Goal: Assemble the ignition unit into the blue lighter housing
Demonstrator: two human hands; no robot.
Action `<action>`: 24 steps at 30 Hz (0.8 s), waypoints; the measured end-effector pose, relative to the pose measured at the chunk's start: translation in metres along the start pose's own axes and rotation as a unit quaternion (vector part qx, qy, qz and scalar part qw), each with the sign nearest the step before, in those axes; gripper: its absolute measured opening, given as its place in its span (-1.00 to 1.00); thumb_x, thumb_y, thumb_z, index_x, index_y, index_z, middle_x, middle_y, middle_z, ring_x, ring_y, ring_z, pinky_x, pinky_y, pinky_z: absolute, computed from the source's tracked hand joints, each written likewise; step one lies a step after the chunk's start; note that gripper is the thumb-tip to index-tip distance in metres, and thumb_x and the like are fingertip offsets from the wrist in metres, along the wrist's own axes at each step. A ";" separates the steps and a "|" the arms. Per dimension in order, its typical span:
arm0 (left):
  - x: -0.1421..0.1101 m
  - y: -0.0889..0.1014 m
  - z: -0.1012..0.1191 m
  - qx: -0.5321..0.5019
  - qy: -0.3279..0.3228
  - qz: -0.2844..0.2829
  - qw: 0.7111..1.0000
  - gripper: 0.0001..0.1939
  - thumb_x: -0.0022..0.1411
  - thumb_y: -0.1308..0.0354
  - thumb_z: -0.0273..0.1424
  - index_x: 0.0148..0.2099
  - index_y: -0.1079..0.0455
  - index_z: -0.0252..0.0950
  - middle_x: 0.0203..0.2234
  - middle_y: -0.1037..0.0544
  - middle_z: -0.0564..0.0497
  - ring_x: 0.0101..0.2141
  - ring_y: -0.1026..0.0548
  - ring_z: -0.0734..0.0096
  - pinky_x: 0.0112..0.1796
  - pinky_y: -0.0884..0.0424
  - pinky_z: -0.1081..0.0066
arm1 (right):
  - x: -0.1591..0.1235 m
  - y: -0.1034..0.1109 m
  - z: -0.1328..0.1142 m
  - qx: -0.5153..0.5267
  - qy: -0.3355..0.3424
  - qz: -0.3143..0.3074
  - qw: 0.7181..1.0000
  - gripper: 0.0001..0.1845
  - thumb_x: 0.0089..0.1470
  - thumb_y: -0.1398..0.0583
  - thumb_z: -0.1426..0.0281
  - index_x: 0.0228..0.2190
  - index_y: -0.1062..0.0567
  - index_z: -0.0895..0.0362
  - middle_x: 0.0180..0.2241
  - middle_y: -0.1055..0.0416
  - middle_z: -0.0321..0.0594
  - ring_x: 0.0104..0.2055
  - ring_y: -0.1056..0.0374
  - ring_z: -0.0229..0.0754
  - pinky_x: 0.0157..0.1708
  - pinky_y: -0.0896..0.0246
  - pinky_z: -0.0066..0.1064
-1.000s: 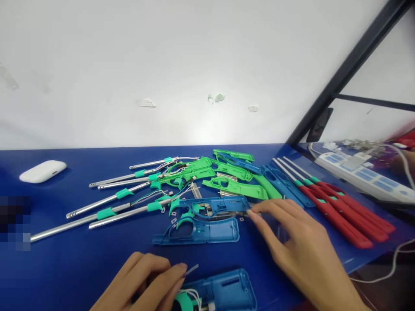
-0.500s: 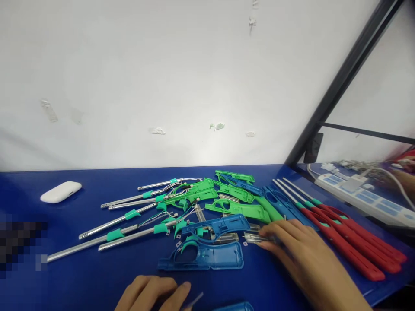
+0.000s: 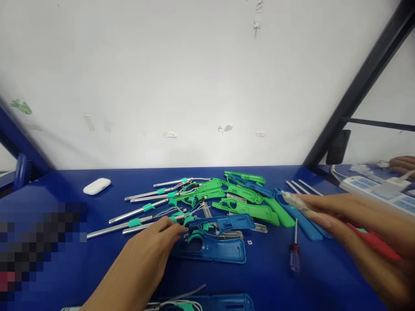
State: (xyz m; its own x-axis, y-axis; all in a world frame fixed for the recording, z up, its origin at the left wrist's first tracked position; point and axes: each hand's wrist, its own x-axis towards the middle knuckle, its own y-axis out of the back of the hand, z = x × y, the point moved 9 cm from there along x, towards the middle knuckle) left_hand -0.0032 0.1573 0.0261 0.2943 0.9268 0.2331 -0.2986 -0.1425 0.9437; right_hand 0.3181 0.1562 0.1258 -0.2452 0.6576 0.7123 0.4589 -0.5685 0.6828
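Observation:
My left hand (image 3: 145,259) reaches forward with its fingers stretched out. Its fingertips touch the teal collar of a metal tube (image 3: 136,223), next to an opened blue lighter shell (image 3: 217,249). My right hand (image 3: 356,229) is raised at the right and pinches a small clear part (image 3: 290,198), blurred by motion. It hovers over the red lighters (image 3: 376,242) and the blue shells (image 3: 304,222). A small screwdriver (image 3: 295,252) lies on the table below that hand. Green shells (image 3: 246,207) and more tubes (image 3: 145,195) lie in a pile behind.
A white earbud case (image 3: 97,185) sits at the back left of the blue table (image 3: 81,268). Another blue shell with wires (image 3: 223,302) lies at the near edge. A power strip (image 3: 372,188) and another person's hand (image 3: 402,163) are behind a black post (image 3: 356,86) at the right.
My left hand has moved forward from the near edge to the tube by the blue shell. My right hand has lifted off the table and gone right with the small clear part, uncovering the screwdriver.

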 end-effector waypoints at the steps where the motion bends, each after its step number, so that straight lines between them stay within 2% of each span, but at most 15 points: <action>1: 0.003 -0.006 -0.002 0.001 0.002 -0.025 1.000 -0.53 0.43 0.16 -0.50 0.03 -0.57 -0.05 -0.13 -0.62 0.01 -0.21 -0.64 0.32 -0.19 -0.50 0.40 | 0.002 0.003 -0.006 0.024 0.011 0.005 1.000 -0.69 0.33 -0.12 0.05 -0.04 -0.60 -0.28 -0.06 -0.64 -0.39 -0.11 -0.62 0.02 -0.23 -0.59 -0.22; 2: 0.006 -0.009 -0.004 0.003 -0.001 -0.040 0.999 -0.52 0.42 0.16 -0.51 0.02 -0.57 -0.07 -0.15 -0.61 -0.01 -0.23 -0.63 0.31 -0.22 -0.48 0.40 | 0.003 0.005 -0.014 0.046 0.025 0.007 0.999 -0.71 0.33 -0.14 0.09 -0.03 -0.60 -0.26 -0.06 -0.64 -0.38 -0.11 -0.62 0.00 -0.23 -0.58 -0.24; 3: 0.009 -0.011 -0.004 0.005 -0.007 -0.048 0.999 -0.54 0.42 0.15 -0.51 0.00 -0.58 -0.09 -0.18 -0.60 -0.02 -0.27 -0.62 0.31 -0.27 -0.45 0.41 | 0.005 0.006 -0.014 0.056 -0.009 0.008 0.998 -0.72 0.36 -0.15 0.15 0.01 -0.59 -0.21 -0.02 -0.63 -0.34 -0.05 -0.61 0.02 -0.15 -0.57 -0.21; 5: 0.015 -0.010 -0.002 0.006 -0.023 -0.061 0.998 -0.59 0.43 0.11 -0.47 -0.04 -0.58 -0.11 -0.21 -0.58 -0.02 -0.31 -0.60 0.33 -0.33 -0.39 0.43 | 0.006 0.007 -0.026 0.065 0.007 0.007 0.998 -0.72 0.38 -0.14 0.13 -0.02 -0.61 -0.17 -0.08 -0.65 -0.31 -0.12 -0.61 -0.01 -0.17 -0.56 -0.23; 9: 0.021 -0.002 0.007 0.005 -0.047 -0.082 0.995 -0.63 0.53 0.13 -0.37 -0.07 -0.53 -0.13 -0.20 -0.55 0.00 -0.26 -0.56 0.37 -0.27 -0.33 0.44 | 0.010 0.008 -0.035 0.082 0.016 0.015 0.996 -0.76 0.41 -0.13 0.17 -0.06 -0.59 -0.17 -0.11 -0.65 -0.34 -0.16 -0.61 -0.12 -0.22 -0.54 -0.34; 11: 0.022 0.000 0.009 0.013 -0.047 -0.084 0.995 -0.62 0.54 0.16 -0.36 -0.14 -0.50 -0.17 -0.23 -0.53 0.00 -0.29 -0.53 0.38 -0.29 -0.30 0.43 | 0.012 0.009 -0.035 0.096 0.022 0.027 0.995 -0.78 0.41 -0.13 0.22 -0.07 -0.59 -0.16 -0.12 -0.65 -0.36 -0.16 -0.61 -0.15 -0.22 -0.54 -0.37; 14: 0.022 -0.001 0.008 0.027 -0.041 -0.076 0.996 -0.64 0.51 0.16 -0.39 -0.23 -0.45 -0.22 -0.31 -0.49 -0.02 -0.39 -0.48 0.37 -0.36 -0.24 0.41 | 0.015 0.008 -0.036 0.116 0.031 0.029 0.992 -0.79 0.39 -0.14 0.27 -0.10 -0.60 -0.12 -0.15 -0.66 -0.33 -0.16 -0.62 -0.14 -0.24 -0.54 -0.38; 17: 0.019 0.000 0.007 0.021 -0.036 -0.063 0.997 -0.66 0.52 0.16 -0.35 -0.21 -0.42 -0.21 -0.30 -0.49 -0.01 -0.41 -0.47 0.36 -0.37 -0.24 0.40 | 0.019 0.007 -0.040 0.126 0.032 0.028 0.991 -0.79 0.39 -0.14 0.26 -0.15 -0.61 -0.08 -0.20 -0.66 -0.32 -0.21 -0.62 -0.14 -0.29 -0.53 -0.37; 21: 0.012 0.018 0.011 -0.005 -0.019 -0.028 0.999 -0.68 0.53 0.14 -0.29 -0.17 -0.42 -0.19 -0.33 -0.53 0.04 -0.38 -0.49 0.38 -0.33 -0.29 0.42 | 0.022 -0.002 -0.046 0.134 0.032 0.018 0.990 -0.72 0.40 -0.12 0.21 -0.21 -0.62 -0.05 -0.26 -0.67 -0.30 -0.28 -0.62 -0.12 -0.34 -0.50 -0.34; 24: 0.005 0.030 0.012 -0.029 0.008 0.005 1.000 -0.70 0.52 0.07 -0.26 -0.18 -0.45 -0.18 -0.40 -0.56 0.09 -0.45 -0.48 0.42 -0.37 -0.30 0.46 | 0.021 -0.023 -0.051 0.137 0.032 -0.023 0.990 -0.74 0.40 -0.14 0.20 -0.19 -0.63 -0.08 -0.28 -0.67 -0.32 -0.27 -0.61 -0.09 -0.33 -0.48 -0.31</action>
State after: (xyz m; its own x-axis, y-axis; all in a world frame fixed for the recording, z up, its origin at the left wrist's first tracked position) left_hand 0.0001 0.1531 0.0583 0.2763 0.9308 0.2391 -0.3545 -0.1325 0.9256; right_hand 0.2587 0.1573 0.1335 -0.3214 0.6424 0.6957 0.6578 -0.3770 0.6521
